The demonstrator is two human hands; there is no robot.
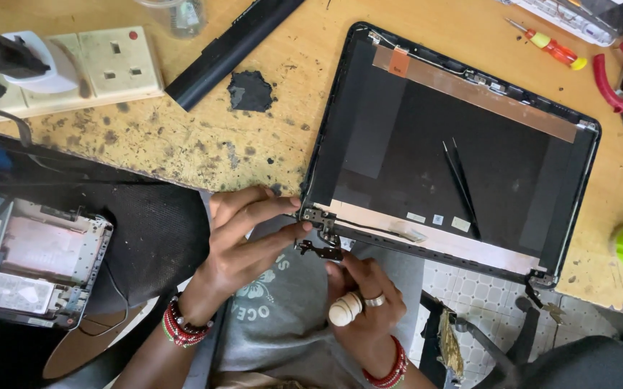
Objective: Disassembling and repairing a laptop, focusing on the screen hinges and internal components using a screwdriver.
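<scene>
Hands first: we see our right hand [360, 302], ringed, with its grip pinched on a small dark hinge bracket [320, 250], held just below the near left corner of the laptop lid shell [448, 155]. Our left hand [243, 234] presses its fingers closed against that corner, steadying it. The shell lies inside-up on the worn yellow worktop [181, 137], its near edge overhanging. Black tweezers [461, 184] rest inside it. Farther off sit a screwdriver [553, 47], red-handled pliers [617, 75] and a power strip [102, 65].
</scene>
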